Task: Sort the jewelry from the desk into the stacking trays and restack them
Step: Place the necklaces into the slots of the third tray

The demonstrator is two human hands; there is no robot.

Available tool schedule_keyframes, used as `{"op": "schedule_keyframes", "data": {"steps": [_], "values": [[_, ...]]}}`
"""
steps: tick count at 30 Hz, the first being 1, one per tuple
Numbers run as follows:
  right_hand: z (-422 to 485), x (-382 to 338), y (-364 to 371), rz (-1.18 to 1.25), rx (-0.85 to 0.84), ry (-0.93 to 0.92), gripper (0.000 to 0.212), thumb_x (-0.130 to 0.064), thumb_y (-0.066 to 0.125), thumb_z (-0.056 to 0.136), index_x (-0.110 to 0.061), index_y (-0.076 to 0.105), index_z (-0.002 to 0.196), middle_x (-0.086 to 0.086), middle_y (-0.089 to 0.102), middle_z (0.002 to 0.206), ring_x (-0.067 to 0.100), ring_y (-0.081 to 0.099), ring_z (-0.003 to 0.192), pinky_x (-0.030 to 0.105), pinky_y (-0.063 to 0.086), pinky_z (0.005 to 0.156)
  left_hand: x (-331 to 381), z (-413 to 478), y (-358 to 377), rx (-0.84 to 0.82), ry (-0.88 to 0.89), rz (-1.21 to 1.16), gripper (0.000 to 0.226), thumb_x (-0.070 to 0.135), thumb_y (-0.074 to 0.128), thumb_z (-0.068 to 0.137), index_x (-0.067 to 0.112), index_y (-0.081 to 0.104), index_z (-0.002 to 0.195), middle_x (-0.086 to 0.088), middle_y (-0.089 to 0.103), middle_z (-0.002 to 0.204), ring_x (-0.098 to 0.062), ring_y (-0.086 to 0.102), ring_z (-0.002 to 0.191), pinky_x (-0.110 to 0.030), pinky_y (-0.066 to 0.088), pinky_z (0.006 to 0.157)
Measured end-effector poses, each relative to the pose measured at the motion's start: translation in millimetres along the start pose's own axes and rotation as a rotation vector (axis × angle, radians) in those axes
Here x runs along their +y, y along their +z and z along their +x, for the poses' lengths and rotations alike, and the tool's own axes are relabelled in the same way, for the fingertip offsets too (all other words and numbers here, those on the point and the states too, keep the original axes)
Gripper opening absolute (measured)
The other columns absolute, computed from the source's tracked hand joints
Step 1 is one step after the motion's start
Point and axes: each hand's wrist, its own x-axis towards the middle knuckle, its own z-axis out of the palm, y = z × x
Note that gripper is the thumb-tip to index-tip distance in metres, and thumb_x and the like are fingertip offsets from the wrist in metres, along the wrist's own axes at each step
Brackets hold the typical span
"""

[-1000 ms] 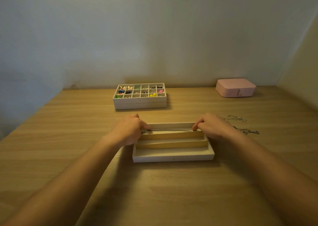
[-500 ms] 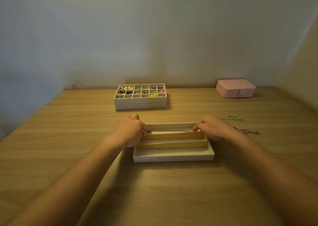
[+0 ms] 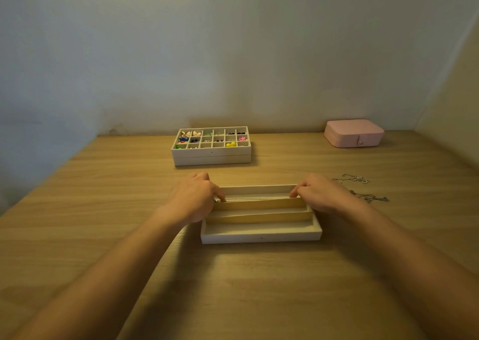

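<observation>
A white tray point(image 3: 260, 235) with three long slots lies in front of me on the wooden desk. A thin silver chain point(image 3: 256, 198) is stretched along its far slot. My left hand point(image 3: 193, 199) pinches the chain's left end, where a small pendant shows. My right hand point(image 3: 320, 193) pinches the right end at the tray's far right corner. Two more silver necklaces point(image 3: 359, 187) lie loose on the desk to the right of the tray. Farther back, a stack of two white trays point(image 3: 211, 155) stands; the top one has many small cells with colourful earrings.
A shut pink jewelry box point(image 3: 353, 133) sits at the back right near the wall. The desk meets walls at the back and on the right. Bare desk point(image 3: 103, 210) spreads to the left and in front of the tray.
Both hands stay at the ends of the chain in the far slot; they shifted only slightly. Nothing else moved.
</observation>
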Motion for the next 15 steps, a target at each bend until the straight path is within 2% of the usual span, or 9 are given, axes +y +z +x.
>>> {"op": "schedule_keyframes", "data": {"steps": [8, 15], "values": [[-0.2, 0.0, 0.6, -0.03, 0.007, 0.005, 0.037, -0.029, 0.043, 0.097, -0.033, 0.076, 0.113, -0.008, 0.068, 0.13, 0.017, 0.06, 0.12, 0.049, 0.049, 0.104, -3.0, 0.1, -0.7, -0.006, -0.04, 0.008, 0.035, 0.018, 0.052, 0.1, 0.041, 0.071, 0.119, 0.003, 0.055, 0.12, -0.02, 0.048, 0.115, -0.037, 0.048, 0.093], [-7.5, -1.9, -3.4, 0.102, 0.08, 0.005, 0.035, -0.024, 0.045, 0.099, -0.028, 0.074, 0.116, -0.007, 0.07, 0.127, 0.015, 0.061, 0.117, 0.047, 0.049, 0.104, 13.3, 1.1, -9.8, 0.105, -0.016, -0.081, 0.024, 0.029, 0.054, 0.102, 0.035, 0.07, 0.117, 0.002, 0.056, 0.116, -0.02, 0.052, 0.109, -0.038, 0.051, 0.09]]}}
